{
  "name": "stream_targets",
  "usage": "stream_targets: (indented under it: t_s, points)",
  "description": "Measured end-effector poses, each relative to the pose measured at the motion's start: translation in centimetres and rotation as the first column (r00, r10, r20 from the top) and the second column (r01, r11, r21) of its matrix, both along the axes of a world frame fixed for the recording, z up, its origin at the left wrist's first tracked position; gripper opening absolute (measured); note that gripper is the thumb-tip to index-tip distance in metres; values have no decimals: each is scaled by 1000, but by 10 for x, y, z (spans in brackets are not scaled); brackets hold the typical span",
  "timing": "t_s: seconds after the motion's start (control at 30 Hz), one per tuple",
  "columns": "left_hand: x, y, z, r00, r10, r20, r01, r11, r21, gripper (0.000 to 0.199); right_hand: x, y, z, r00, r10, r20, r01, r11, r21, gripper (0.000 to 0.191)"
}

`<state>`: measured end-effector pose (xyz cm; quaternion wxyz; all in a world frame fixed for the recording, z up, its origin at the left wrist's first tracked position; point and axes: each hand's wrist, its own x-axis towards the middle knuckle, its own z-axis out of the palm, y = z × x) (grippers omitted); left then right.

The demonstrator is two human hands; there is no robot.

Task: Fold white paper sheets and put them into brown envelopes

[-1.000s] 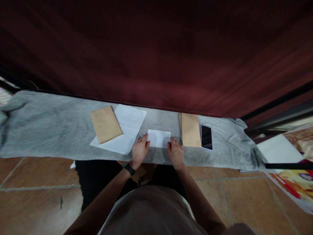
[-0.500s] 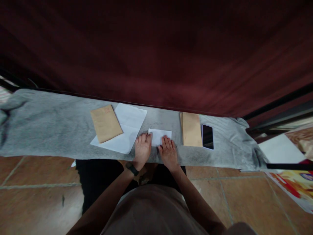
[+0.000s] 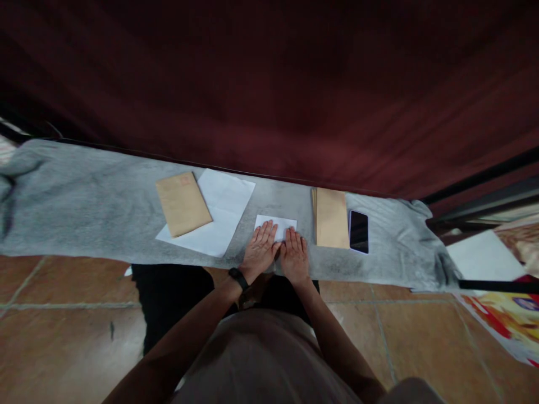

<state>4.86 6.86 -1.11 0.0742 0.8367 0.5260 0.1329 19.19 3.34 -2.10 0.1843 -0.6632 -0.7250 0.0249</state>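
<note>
A small folded white paper [image 3: 275,220] lies on the grey cloth in front of me. My left hand [image 3: 260,247] rests flat on its left and middle part, fingers stretched out. Beside it, my right hand [image 3: 295,255] lies with extended fingers on the paper's lower right part. The two thumbs are close together at the near edge. Further left, a brown envelope [image 3: 183,205] lies on larger white sheets [image 3: 223,210]. A stack of brown envelopes [image 3: 332,219] sits to the right of my hands.
A phone [image 3: 359,232] with a dark screen lies right of the envelope stack. The grey cloth [image 3: 92,207] covers a narrow surface, with a dark red curtain [image 3: 269,101] behind it. White paper [image 3: 484,255] and colourful packaging [image 3: 514,320] are at the far right.
My left hand has moved right, from the paper's left edge onto its middle, closer to my right hand. The right hand has shifted slightly right. The camera view has tilted a little.
</note>
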Motion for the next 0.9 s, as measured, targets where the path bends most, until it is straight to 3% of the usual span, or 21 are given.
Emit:
stream_targets:
  t_s: [0.13, 0.33, 0.57, 0.9]
  points:
    - [-12, 2, 0, 998, 70, -8, -70, 998, -4, 61, 11, -2, -2, 999, -27, -24, 28, 999, 36, 53]
    - [-17, 2, 1, 997, 73, -13, -73, 997, -6, 61, 16, -2, 8, 998, -48, -36, 48, 999, 10, 52]
    - [-16, 2, 5, 999, 51, -16, -52, 999, -17, 61, -6, 17, 13, 981, 185, -56, -187, 982, -33, 51]
    - [-18, 2, 2, 999, 36, 18, -37, 999, 17, 60, 8, 33, 1, 994, 106, -15, -106, 994, -21, 52]
